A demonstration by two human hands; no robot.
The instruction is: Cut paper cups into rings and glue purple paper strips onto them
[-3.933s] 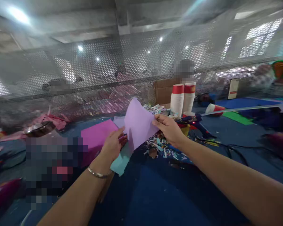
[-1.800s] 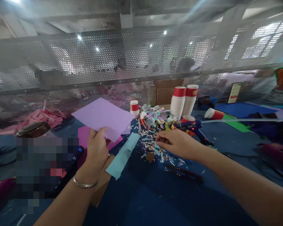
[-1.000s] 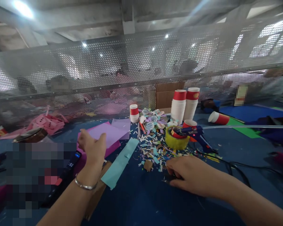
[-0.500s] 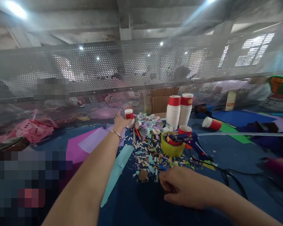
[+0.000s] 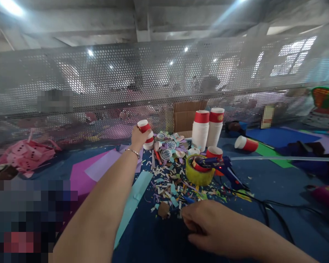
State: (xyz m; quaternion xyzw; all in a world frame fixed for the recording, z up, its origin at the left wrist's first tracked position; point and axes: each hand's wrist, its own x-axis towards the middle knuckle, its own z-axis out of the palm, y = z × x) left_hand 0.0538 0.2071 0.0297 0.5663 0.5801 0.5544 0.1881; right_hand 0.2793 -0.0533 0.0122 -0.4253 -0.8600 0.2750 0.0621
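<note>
My left hand (image 5: 139, 137) reaches out to the far side of the table, its fingers closed on a small red and white paper cup (image 5: 144, 126). Directly below and behind that cup is another red and white paper cup (image 5: 148, 143); whether the two touch I cannot tell. My right hand (image 5: 205, 226) is low over the near table with curled fingers, and what they hold, if anything, is hidden. A blue object (image 5: 189, 199) lies just beyond its knuckles. Paper scraps (image 5: 168, 184) are scattered between the hands.
A glue gun (image 5: 222, 166) rests on a yellow tape roll (image 5: 199, 177), its cable trailing right. Tall cup stacks (image 5: 200, 131) stand behind. A cup (image 5: 246, 144) lies sideways. Turquoise paper (image 5: 135, 197) and purple sheets (image 5: 91, 170) lie left. A perforated screen (image 5: 112, 87) closes off the back.
My left hand has raised a paper cup slightly up and left, and another cup now shows beneath it. My right hand has stayed nearly in place. The view has shifted a little.
</note>
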